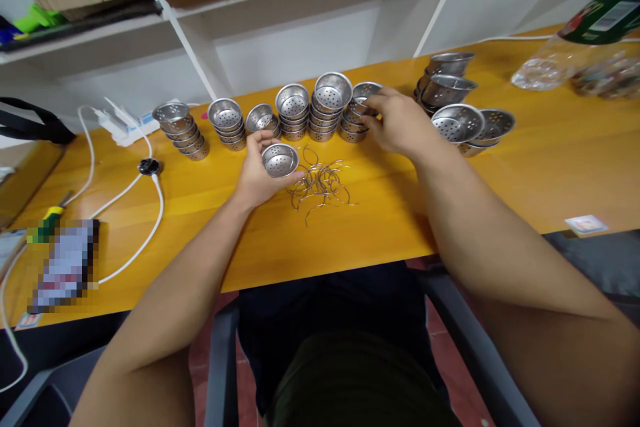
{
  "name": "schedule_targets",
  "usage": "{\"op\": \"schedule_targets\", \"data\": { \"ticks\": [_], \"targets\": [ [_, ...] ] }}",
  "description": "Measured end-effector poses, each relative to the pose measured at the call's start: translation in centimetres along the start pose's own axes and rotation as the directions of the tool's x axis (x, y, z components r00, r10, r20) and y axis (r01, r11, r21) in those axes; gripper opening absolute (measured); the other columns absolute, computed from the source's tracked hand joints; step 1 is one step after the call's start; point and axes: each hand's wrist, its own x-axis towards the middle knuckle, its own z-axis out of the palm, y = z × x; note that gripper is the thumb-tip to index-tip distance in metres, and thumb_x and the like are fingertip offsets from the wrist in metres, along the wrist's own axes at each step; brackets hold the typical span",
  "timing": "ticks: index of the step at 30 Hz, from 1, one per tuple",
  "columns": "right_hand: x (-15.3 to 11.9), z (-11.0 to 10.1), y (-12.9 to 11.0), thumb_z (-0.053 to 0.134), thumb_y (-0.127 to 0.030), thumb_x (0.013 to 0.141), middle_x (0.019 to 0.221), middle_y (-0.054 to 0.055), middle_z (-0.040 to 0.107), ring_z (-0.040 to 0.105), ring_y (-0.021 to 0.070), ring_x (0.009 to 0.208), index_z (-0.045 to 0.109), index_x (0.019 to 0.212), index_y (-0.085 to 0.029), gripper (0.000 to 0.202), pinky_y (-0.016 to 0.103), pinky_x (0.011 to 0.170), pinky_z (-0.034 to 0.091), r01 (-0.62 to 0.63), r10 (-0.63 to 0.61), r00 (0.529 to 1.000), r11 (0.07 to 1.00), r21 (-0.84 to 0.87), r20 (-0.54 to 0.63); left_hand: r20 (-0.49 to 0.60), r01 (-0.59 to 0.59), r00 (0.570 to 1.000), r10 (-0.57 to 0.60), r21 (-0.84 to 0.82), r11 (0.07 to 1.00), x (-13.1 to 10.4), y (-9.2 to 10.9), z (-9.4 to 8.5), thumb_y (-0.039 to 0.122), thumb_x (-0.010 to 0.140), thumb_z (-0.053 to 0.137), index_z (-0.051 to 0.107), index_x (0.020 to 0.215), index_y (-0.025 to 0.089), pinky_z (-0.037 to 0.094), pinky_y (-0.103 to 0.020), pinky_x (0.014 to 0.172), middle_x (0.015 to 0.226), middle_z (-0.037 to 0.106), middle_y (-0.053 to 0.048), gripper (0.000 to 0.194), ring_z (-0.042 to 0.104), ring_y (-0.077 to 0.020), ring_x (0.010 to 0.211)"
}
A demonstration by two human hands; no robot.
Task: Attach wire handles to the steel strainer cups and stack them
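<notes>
My left hand (260,173) is wrapped round a small perforated metal cup (281,161), its open mouth facing up. Over at the right, my right hand (393,121) pinches the rim of the top cup (367,97) on a short stack. Whether that cup is lifted off the stack I cannot tell. Between the hands lies a loose tangle of thin curved wires (323,183). Behind them stand several stacks of the same cups, among them a tall stack (331,107), one beside it (292,110) and a lower one (263,121).
More cup stacks stand at the left (180,130) and right (457,123). A power strip (131,128) with white cables, a screwdriver (47,221) and a blurred-out item (65,267) lie left. A plastic bottle (543,67) is far right. White shelves (300,27) rise behind.
</notes>
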Motion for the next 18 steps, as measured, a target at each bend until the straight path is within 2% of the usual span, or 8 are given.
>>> {"op": "schedule_targets", "data": {
  "ticks": [3, 6, 9, 12, 14, 15, 16, 18],
  "targets": [
    [-0.1, 0.2, 0.5, 0.091, -0.077, 0.108, 0.097, 0.008, 0.068, 0.075, 0.0337, 0.097, 0.071, 0.092, -0.033, 0.051, 0.058, 0.101, 0.071, 0.002, -0.001, 1.0, 0.999, 0.036, -0.005, -0.016, 0.005, 1.0, -0.005, -0.005, 1.0, 0.0, 0.0, 0.0, 0.072, 0.073, 0.128, 0.047, 0.155, 0.035, 0.072, -0.041, 0.101, 0.137, 0.072, -0.005, 0.121, 0.085, -0.0258, 0.119],
    [-0.2, -0.1, -0.6, 0.095, -0.078, 0.105, 0.097, 0.008, 0.071, 0.075, 0.0338, 0.096, 0.075, 0.097, -0.032, 0.05, 0.058, 0.1, 0.071, 0.024, -0.023, 0.999, 0.999, 0.023, -0.035, -0.014, -0.032, 0.999, 0.032, -0.029, 0.999, 0.2, 0.5, -0.2, 0.077, 0.078, 0.123, 0.047, 0.151, 0.034, 0.072, -0.04, 0.101, 0.133, 0.076, -0.003, 0.114, 0.087, -0.0254, 0.115],
    [-0.3, -1.4, -3.5, 0.095, -0.079, 0.107, 0.11, 0.012, 0.078, 0.075, 0.0378, 0.107, 0.084, 0.117, -0.032, 0.049, 0.061, 0.107, 0.07, 0.041, -0.036, 0.983, 0.999, 0.025, -0.178, -0.01, -0.069, 0.998, 0.069, -0.024, 0.997, 0.3, 1.5, -0.5, 0.079, 0.084, 0.118, 0.048, 0.153, 0.032, 0.074, -0.046, 0.11, 0.141, 0.081, -0.009, 0.108, 0.089, -0.03, 0.125],
    [-0.3, -2.1, -8.2, 0.082, -0.065, 0.121, 0.123, 0.015, 0.082, 0.074, 0.0395, 0.119, 0.086, 0.131, -0.036, 0.031, 0.064, 0.115, 0.066, 0.127, -0.094, 0.95, 0.988, 0.093, -0.299, 0.019, -0.135, 0.991, 0.134, 0.05, 0.99, 0.4, 2.6, -0.9, 0.068, 0.091, 0.114, 0.055, 0.16, 0.029, 0.073, -0.051, 0.123, 0.156, 0.08, -0.014, 0.098, 0.086, -0.0345, 0.14],
    [-0.7, -1.0, -11.5, 0.072, -0.052, 0.128, 0.119, 0.013, 0.082, 0.074, 0.0369, 0.113, 0.086, 0.127, -0.034, 0.024, 0.062, 0.109, 0.065, 0.275, -0.233, 0.943, 0.947, 0.166, -0.237, 0.063, -0.193, 0.98, 0.186, 0.117, 0.974, 0.3, 3.1, -1.1, 0.057, 0.095, 0.111, 0.06, 0.167, 0.028, 0.07, -0.054, 0.131, 0.163, 0.079, -0.016, 0.093, 0.083, -0.0372, 0.149],
    [-1.0, 0.0, -12.9, 0.068, -0.047, 0.129, 0.116, 0.011, 0.083, 0.075, 0.0344, 0.107, 0.087, 0.125, -0.032, 0.025, 0.057, 0.101, 0.065, 0.362, -0.333, 0.929, 0.907, 0.216, -0.162, 0.086, -0.222, 0.973, 0.212, 0.139, 0.965, 0.2, 3.3, -1.2, 0.053, 0.096, 0.109, 0.06, 0.172, 0.028, 0.069, -0.055, 0.134, 0.166, 0.078, -0.016, 0.093, 0.082, -0.0382, 0.153],
    [-1.4, 1.2, -14.2, 0.068, -0.043, 0.129, 0.121, 0.011, 0.084, 0.077, 0.0323, 0.107, 0.087, 0.129, -0.03, 0.023, 0.053, 0.097, 0.065, 0.401, -0.408, 0.912, 0.869, 0.291, -0.039, 0.108, -0.252, 0.965, 0.238, 0.15, 0.956, 0.2, 3.3, -1.2, 0.049, 0.097, 0.107, 0.059, 0.176, 0.028, 0.068, -0.057, 0.137, 0.169, 0.077, -0.016, 0.095, 0.08, -0.039, 0.156],
    [-2.2, 3.6, -15.9, 0.068, -0.039, 0.127, 0.135, 0.013, 0.086, 0.079, 0.03, 0.109, 0.084, 0.139, -0.027, 0.023, 0.047, 0.093, 0.064, 0.377, -0.463, 0.871, 0.845, 0.379, 0.164, 0.141, -0.305, 0.948, 0.284, 0.16, 0.939, 0.2, 3.2, -1.2, 0.043, 0.097, 0.104, 0.056, 0.183, 0.03, 0.066, -0.06, 0.14, 0.172, 0.077, -0.015, 0.099, 0.078, -0.04, 0.16]
  ]
}}
